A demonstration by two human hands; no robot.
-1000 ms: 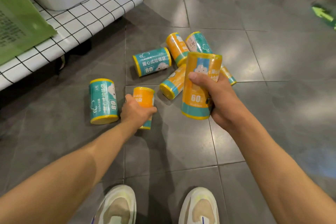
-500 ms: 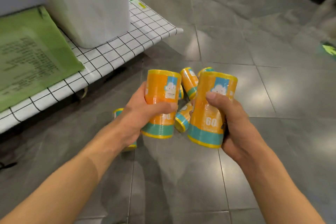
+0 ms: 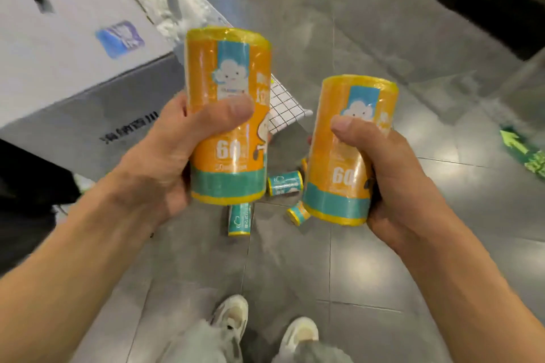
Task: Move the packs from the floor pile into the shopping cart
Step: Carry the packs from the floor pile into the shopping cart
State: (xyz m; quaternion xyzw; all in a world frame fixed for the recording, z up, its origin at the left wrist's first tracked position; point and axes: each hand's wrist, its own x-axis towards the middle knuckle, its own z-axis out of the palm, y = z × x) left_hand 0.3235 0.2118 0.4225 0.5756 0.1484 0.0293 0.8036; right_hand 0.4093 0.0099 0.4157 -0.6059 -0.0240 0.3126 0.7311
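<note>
the left hand (image 3: 165, 156) grips an upright orange plastic-wrapped cylindrical pack (image 3: 228, 115), held higher than the second orange cylindrical pack (image 3: 348, 150), upright in the right hand (image 3: 392, 183). below and between them, three small teal rolled packs (image 3: 285, 184) lie on the grey tiled floor (image 3: 383, 259), ahead of two pale sneakers (image 3: 233, 315). a large white cardboard box (image 3: 67, 47) sits to the left, the white wire-grid rack edge (image 3: 287, 106) showing between the held packs.

Single head view, steeply down, close above hands (image 3: 165, 156).
</note>
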